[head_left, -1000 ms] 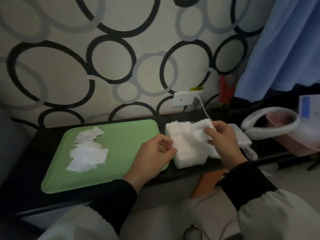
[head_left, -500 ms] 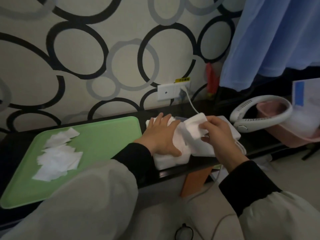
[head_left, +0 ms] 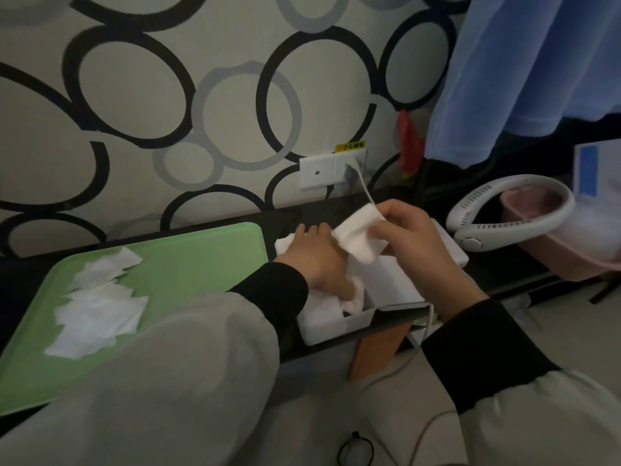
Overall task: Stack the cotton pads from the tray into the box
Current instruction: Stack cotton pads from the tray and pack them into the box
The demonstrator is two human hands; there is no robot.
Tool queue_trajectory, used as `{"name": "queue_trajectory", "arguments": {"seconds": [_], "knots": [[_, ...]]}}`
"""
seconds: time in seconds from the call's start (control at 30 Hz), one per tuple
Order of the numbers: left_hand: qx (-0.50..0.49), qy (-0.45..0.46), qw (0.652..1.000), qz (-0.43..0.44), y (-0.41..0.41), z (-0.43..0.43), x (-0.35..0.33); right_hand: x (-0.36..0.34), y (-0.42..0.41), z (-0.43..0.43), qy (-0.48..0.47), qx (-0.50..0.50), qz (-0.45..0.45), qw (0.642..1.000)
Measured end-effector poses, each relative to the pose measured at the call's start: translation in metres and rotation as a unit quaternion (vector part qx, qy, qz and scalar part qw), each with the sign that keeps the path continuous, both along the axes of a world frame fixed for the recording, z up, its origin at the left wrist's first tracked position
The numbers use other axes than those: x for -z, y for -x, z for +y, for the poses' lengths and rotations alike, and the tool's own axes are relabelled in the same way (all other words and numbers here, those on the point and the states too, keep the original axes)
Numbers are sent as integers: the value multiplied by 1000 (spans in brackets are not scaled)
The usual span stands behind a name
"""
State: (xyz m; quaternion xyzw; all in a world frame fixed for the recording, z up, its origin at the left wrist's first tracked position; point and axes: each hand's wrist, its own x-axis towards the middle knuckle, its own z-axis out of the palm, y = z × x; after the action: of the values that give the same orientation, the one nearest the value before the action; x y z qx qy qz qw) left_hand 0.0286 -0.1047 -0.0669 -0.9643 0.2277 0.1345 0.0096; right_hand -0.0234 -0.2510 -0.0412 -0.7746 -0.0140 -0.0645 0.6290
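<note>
a dark counter [head_left: 285, 213] is seen along the patterned wall, with a green tray [head_left: 188, 264] on its left part and a white box [head_left: 386, 290] just right of the tray. a loose pile of cotton pads [head_left: 97, 304] lies on the left half of the tray, well apart from the box. the left hand [head_left: 319, 260] is laid flat over the pads already in the box, fingers together and pressing down. the right hand [head_left: 413, 240] is held above the box, its fingers pinching a raised pad [head_left: 359, 233] by one edge; whether one pad or several is pinched cannot be told in the dim light. the pads are judged very light, soft and limp, easily folded or shed, so a gentle pinch at an edge or a flat hold across a small stack seems best. a white neck fan [head_left: 510, 216] rests far right.
</note>
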Motion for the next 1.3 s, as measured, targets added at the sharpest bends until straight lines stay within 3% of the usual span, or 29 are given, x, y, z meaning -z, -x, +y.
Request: {"name": "queue_trajectory", "arguments": {"seconds": [0.13, 0.27, 0.57, 0.83, 1.03, 1.2, 1.3], "knots": [[-20, -63, 996, 57, 8, -2, -6, -1, 5, -13, 81, -31, -12, 996], [-32, -55, 995, 80, 11, -5, -7, -6, 12, -24, 131, -82, 16, 988], [15, -37, 998, -38, 10, -5, 5, -4, 20, -29, 235, -126, 37, 963], [31, 27, 995, -88, 8, 7, 4, 5, 17, -22, 275, -139, 0, 951], [34, 24, 993, -112, 3, 9, 6, 10, 18, -17, 300, -147, 7, 942], [20, 44, 992, -112, -3, 13, 15, 7, 20, -9, 393, -164, 27, 904], [7, 65, 993, -93, -4, 14, 17, -1, 22, 2, 486, -158, 39, 858]]}}
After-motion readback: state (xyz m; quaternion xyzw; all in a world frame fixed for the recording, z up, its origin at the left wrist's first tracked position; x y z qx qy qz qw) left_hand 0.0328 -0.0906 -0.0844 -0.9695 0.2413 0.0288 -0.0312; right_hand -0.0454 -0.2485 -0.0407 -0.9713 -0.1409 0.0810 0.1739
